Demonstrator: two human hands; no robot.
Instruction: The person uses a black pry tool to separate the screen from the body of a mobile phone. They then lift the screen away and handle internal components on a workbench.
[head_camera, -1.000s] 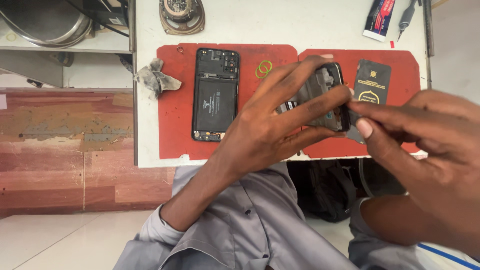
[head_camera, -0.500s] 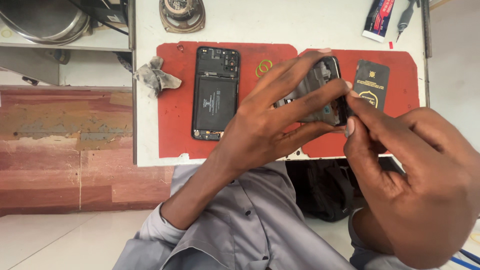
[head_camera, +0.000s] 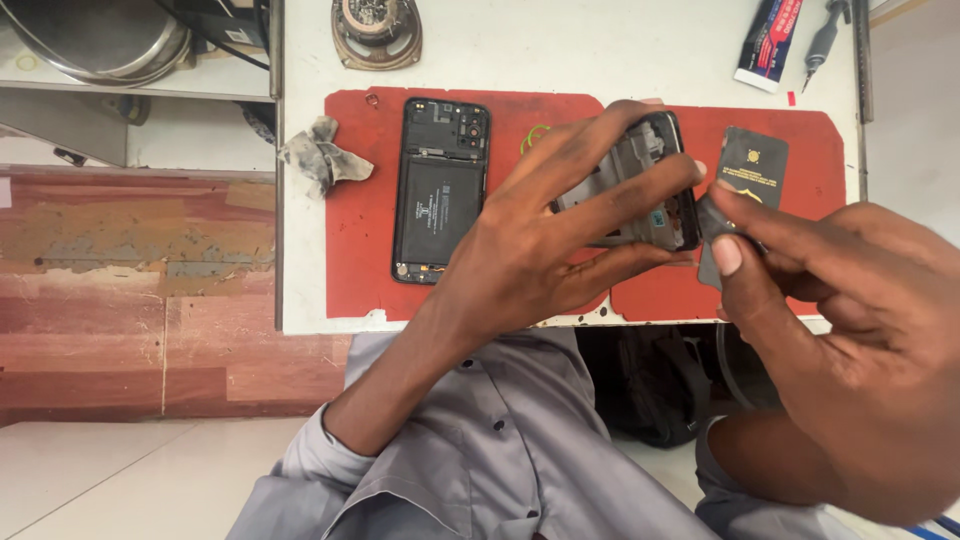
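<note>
My left hand (head_camera: 545, 245) grips an opened phone frame (head_camera: 645, 175), dark with grey inner parts, held above the red mat (head_camera: 360, 215). My right hand (head_camera: 850, 330) pinches a thin dark pry piece (head_camera: 712, 222) against the frame's right edge; most of that piece is hidden by my fingers. A second opened phone (head_camera: 440, 190), black with its battery showing, lies flat on the mat to the left. A black card with a gold emblem (head_camera: 752, 160) lies on the mat behind my right fingers.
A crumpled grey cloth (head_camera: 322, 155) sits at the mat's left edge. A round speaker part (head_camera: 376, 30), a glue tube (head_camera: 768, 42) and a screwdriver (head_camera: 826, 35) lie along the table's far side. A metal bowl (head_camera: 95, 35) rests on a shelf at left.
My right hand has drawn back to the right and lifted slightly, its fingertips still at the frame's right edge. My left hand keeps holding the frame in place.
</note>
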